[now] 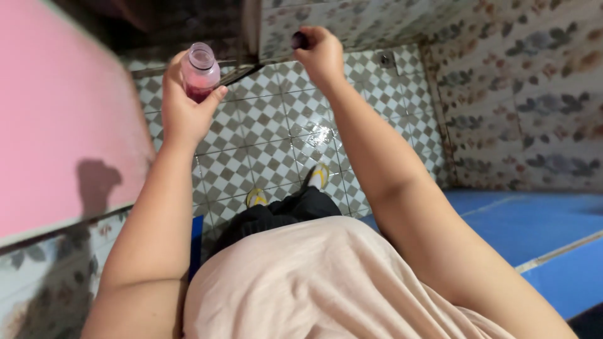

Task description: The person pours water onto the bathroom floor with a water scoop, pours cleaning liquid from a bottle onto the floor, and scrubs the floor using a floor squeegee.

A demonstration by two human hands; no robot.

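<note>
- The left hand gripped a small clear bottle, uncapped, with dark red liquid low inside, fingers wrapped around it.
- Right of the bottle, the right hand pinched its dark cap, already off.
- Below the bottle lay the checkered tile floor.

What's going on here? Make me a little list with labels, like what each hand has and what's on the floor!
left hand: holds a small clear bottle, open at the top
in the bottle: dark red liquid at the bottom
right hand: holds a small dark cap in its fingers
floor: checkered tiles, a wet shine in one spot
feet: yellow sandals
left side: pink wall
right side: blue surface
</note>
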